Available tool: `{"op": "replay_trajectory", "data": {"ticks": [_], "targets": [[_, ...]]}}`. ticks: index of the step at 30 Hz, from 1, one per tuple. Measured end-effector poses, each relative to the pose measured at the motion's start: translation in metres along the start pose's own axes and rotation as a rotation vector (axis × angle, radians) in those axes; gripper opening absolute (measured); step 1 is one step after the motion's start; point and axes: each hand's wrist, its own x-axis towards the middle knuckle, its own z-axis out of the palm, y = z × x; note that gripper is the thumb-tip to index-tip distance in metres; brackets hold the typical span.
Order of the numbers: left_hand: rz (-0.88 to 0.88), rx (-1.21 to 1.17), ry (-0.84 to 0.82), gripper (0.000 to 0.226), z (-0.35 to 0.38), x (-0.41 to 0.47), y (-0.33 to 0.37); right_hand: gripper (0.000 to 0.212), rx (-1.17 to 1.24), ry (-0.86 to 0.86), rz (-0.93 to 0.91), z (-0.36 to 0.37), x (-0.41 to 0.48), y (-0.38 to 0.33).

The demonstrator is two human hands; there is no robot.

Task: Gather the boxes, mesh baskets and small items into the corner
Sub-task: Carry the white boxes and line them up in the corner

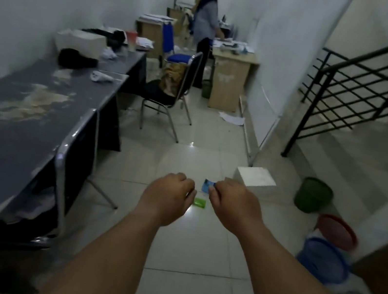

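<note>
Blue card (208,184) hangs edge-pinched over open floor tiles (184,260).

Small card (208,184) is blue with paler print, too blurred to read. Small packet (200,202) on the floor is bright green. Box (255,180) is plain white. Green basket (313,195) is dark green, red basket (336,231) is dull red, and blue basket (322,260) is mid blue. Floor (181,260) has glossy off-white tiles with a thin dark grid. Bench (12,121) is dark grey, blotched with cream worn patches. Chair (179,57) has blue cushions and a chrome frame. Railing (368,81) is black. Desk (227,80) is light wood.
</note>
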Motion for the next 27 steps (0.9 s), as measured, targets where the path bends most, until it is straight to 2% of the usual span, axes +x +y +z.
{"op": "replay_trajectory", "data": {"ticks": [4,7,15,21,27], "targets": [[0.014,0.012,-0.099,0.023,0.048,0.061,0.003,0.035,-0.012,-0.032,0.066,0.013,0.030,0.057],[0.051,0.044,-0.167,0.024,0.085,0.117,-0.012,0.035,-0.007,-0.117,0.143,0.030,0.066,0.093],[0.255,0.100,-0.392,0.036,0.169,0.303,-0.025,0.034,0.077,-0.308,0.403,0.070,0.180,0.193],[0.304,0.153,-0.622,0.050,0.268,0.421,0.010,0.031,0.143,-0.381,0.600,0.088,0.238,0.305],[0.337,0.211,-0.770,0.056,0.367,0.504,0.059,0.039,0.157,-0.457,0.656,0.116,0.285,0.431]]}}
